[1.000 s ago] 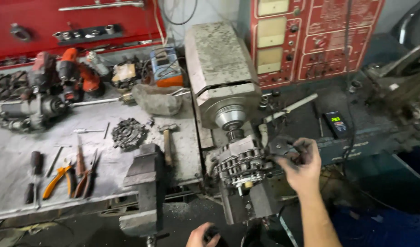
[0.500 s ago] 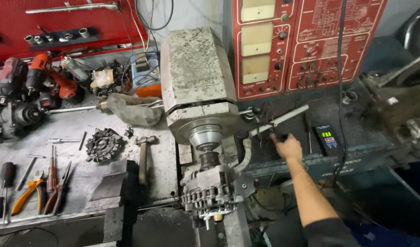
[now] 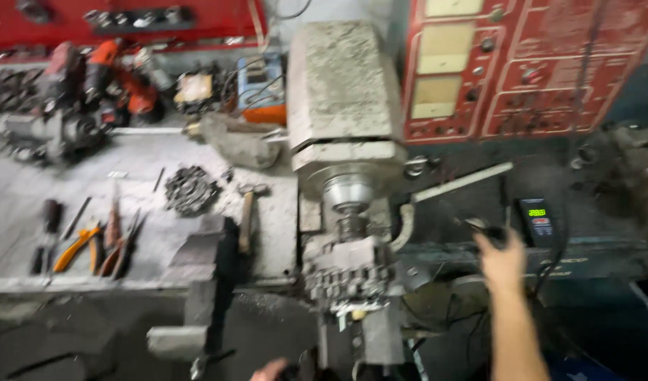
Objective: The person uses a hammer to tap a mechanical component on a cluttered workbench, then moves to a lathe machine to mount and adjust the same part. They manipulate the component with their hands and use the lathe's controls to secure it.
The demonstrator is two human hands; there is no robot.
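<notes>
My right hand [image 3: 502, 259] reaches forward to the dark bench top beside a grey machine head [image 3: 344, 106], its fingers closed around a small dark object [image 3: 487, 231] whose kind I cannot make out through the blur. A finned metal alternator [image 3: 349, 275] is mounted below the machine's round spindle [image 3: 347, 192], left of that hand. Only the fingertips of my left hand [image 3: 271, 370] show at the bottom edge, next to a dark part under the alternator. A small black meter with a green display [image 3: 537, 220] lies just right of my right hand.
A red panel with switches and dials [image 3: 521, 67] stands behind. The grey workbench [image 3: 28, 204] on the left carries orange pliers [image 3: 74, 247], screwdrivers, a hammer [image 3: 246, 219], a toothed ring [image 3: 190, 189], power tools and a bench vise [image 3: 197, 289] at its front edge.
My right hand left the alternator and moved up and right to the dark bench top near the meter. The view shifted. My left hand stays low at the bottom edge.
</notes>
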